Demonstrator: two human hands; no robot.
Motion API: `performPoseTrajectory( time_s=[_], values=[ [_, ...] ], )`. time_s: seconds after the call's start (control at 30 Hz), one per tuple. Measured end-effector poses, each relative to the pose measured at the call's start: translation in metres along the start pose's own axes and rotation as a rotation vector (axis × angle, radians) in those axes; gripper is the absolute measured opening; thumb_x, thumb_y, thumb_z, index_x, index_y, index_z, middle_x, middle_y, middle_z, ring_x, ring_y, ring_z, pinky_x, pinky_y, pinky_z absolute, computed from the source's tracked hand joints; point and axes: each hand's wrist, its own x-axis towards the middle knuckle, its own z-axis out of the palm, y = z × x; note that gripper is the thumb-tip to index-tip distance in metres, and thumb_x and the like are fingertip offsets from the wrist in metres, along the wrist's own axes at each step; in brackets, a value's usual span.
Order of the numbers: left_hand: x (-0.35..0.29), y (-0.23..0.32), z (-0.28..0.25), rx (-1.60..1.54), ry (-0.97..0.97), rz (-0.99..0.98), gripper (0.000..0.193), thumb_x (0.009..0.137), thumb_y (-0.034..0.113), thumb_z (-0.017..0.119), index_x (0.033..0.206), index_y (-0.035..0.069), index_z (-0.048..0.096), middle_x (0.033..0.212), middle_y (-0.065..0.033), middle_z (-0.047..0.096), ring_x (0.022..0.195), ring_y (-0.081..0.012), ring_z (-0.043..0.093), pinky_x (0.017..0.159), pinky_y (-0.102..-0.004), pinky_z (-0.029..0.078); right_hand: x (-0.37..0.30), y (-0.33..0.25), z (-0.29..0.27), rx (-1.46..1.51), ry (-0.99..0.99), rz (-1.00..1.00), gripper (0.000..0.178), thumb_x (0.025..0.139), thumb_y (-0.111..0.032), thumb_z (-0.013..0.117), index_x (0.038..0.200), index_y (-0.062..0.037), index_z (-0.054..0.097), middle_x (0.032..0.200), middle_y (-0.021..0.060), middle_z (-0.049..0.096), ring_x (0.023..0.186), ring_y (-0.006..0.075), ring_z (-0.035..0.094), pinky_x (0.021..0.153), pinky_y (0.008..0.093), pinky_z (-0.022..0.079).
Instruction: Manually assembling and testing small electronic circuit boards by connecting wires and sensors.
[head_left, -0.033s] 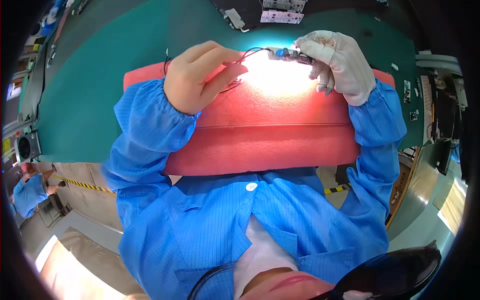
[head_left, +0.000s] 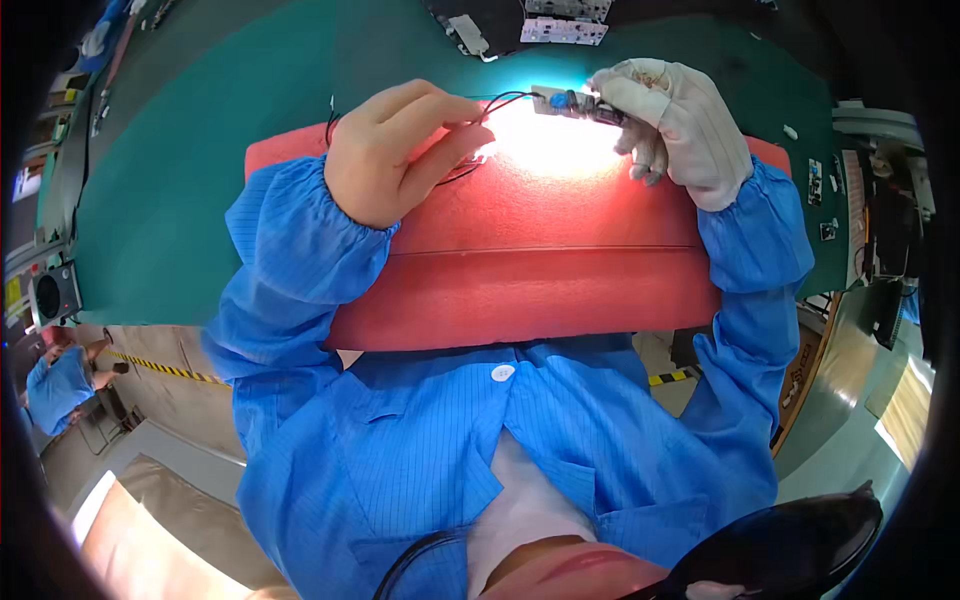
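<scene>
My bare left hand (head_left: 395, 150) is closed in a pinch on a thin black wire (head_left: 508, 96) above the red cushion (head_left: 520, 290). The wire loops from my fingertips across to a small circuit board (head_left: 545, 101) with a round blue component. At the board's right end, my right hand (head_left: 690, 125), in a whitish glove, grips it between thumb and fingers. Bright light washes out the cushion below the board. More black wire hangs under my left fingers, and its end is hard to make out there.
A green mat (head_left: 200, 200) covers the table. Metal-cased boards (head_left: 565, 32) stand at the far edge, beside a flat white part (head_left: 468, 35). Small circuit boards (head_left: 815, 184) lie on the right. A fan-like box (head_left: 55, 294) sits at left; a person (head_left: 62, 385) in blue is beyond it.
The circuit board has tilted and shifted very slightly to the left in my right hand. My left hand keeps its pinch, almost unmoved.
</scene>
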Motion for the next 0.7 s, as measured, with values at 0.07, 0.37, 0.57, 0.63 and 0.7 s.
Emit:
performPoseTrajectory(
  time_s=[0.07,0.37,0.57,0.63,0.7],
  values=[
    [-0.002,-0.003,0.003,0.01,0.018,0.023,0.014,0.077,0.009,0.069,0.088,0.003,0.064,0.077,-0.0107,0.061,0.067,-0.0261,0.061,0.058,-0.0316,0.049,0.001,0.011,0.003,-0.007,0.06,-0.089,0.039,0.084,-0.034,0.057,0.102,0.0006,0.061,0.061,0.0078,0.06,0.042,0.009,0.055,0.037,0.0177,0.042],
    [-0.001,0.001,-0.002,-0.024,0.072,0.002,0.013,0.075,0.003,0.069,0.087,0.003,0.066,0.073,-0.0086,0.062,0.065,-0.0203,0.061,0.056,-0.0271,0.048,0.003,0.014,0.004,0.085,0.105,-0.105,0.048,0.085,-0.04,0.058,0.104,0.0049,0.059,0.059,0.0094,0.059,0.044,0.0094,0.056,0.039,0.0169,0.044],
    [0.001,0.001,-0.006,-0.008,0.113,0.084,0.013,0.075,0.002,0.069,0.087,0.002,0.066,0.072,-0.0086,0.061,0.065,-0.0181,0.061,0.056,-0.0261,0.048,0.009,0.026,-0.004,-0.017,0.055,-0.212,0.047,0.089,-0.039,0.054,0.099,0.0057,0.06,0.049,0.0104,0.055,0.048,0.0128,0.058,0.06,0.0291,0.052],
    [0.002,0.002,-0.006,-0.02,0.066,0.04,0.014,0.074,0.005,0.071,0.087,0.003,0.066,0.071,-0.0083,0.06,0.063,-0.0182,0.06,0.055,-0.0271,0.047,0.01,0.039,-0.006,-0.044,0.076,-0.349,0.048,0.087,-0.041,0.056,0.099,0.0049,0.06,0.056,0.0109,0.058,0.049,0.0137,0.058,0.057,0.0276,0.051],
    [0.003,-0.002,-0.004,-0.022,0.031,0.001,0.016,0.073,0.007,0.072,0.087,0.003,0.066,0.069,-0.008,0.059,0.062,-0.0183,0.059,0.054,-0.028,0.046,0.005,0.016,0.001,0.09,0.126,-0.254,0.048,0.087,-0.041,0.056,0.1,0.0046,0.06,0.062,0.0105,0.06,0.053,0.0139,0.059,0.056,0.0271,0.05]
  ],
)
